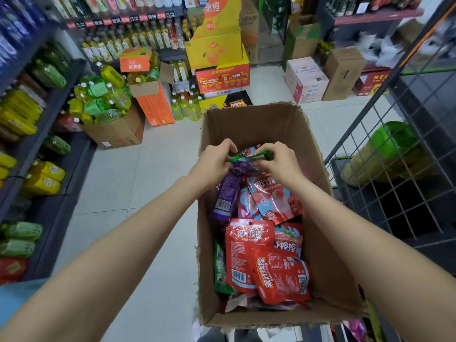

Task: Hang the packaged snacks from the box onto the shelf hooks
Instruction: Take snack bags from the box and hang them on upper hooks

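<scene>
An open cardboard box (328, 243) stands on the floor below me, holding several snack packets. Red packets (249, 253) lie at its near end, and a green one (220, 270) stands along its left wall. My left hand (214, 161) and my right hand (278, 160) are both over the far part of the box, gripping a bunch of packets by their top edges: a green packet top (249, 156) between the hands, a purple packet (227, 193) hanging under the left hand, and a pink-red packet (274, 196) hanging under the right.
A wire grid shelf panel (399, 154) stands to the right of the box, with a green basket (392, 144) behind it. Drink shelves (29, 124) line the left. Cartons and bottles (111, 104) crowd the floor ahead. White tiled floor (138, 193) lies left of the box.
</scene>
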